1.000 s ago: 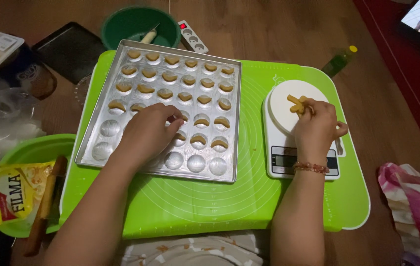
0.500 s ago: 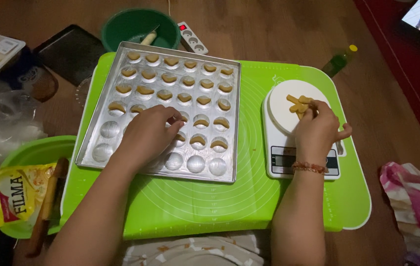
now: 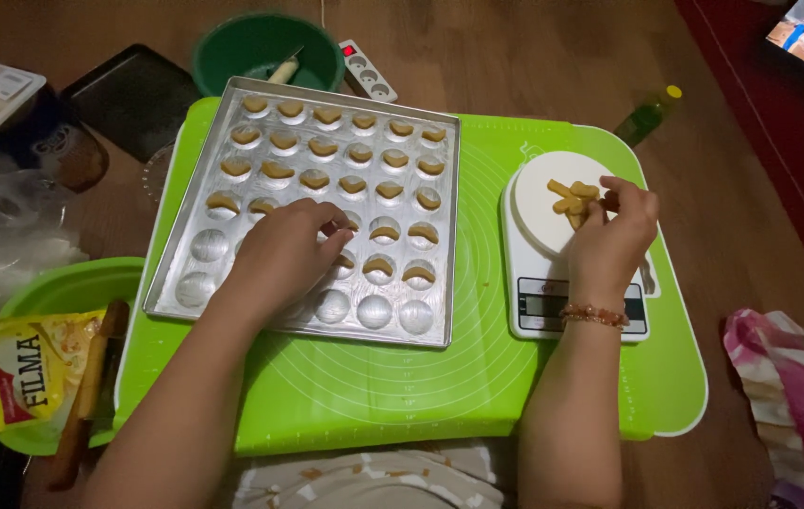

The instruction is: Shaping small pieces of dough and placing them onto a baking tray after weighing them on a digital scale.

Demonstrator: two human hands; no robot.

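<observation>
While the mat (image 3: 477,396) lies under everything, we press our left hand (image 3: 279,259), fingers together, into the tray (image 3: 223,283); our right hand (image 3: 609,236) pinches dough sticks (image 3: 570,198) on the scale (image 3: 539,292). Next needs an empty cup.

Between the left hand (image 3: 284,254) on the baking tray (image 3: 440,236) and the right hand (image 3: 609,236) on the scale (image 3: 529,283), bare green mat (image 3: 482,188) lies open. A bowl (image 3: 232,47) and power strip (image 3: 369,71) crowd beyond the left fingers.
</observation>
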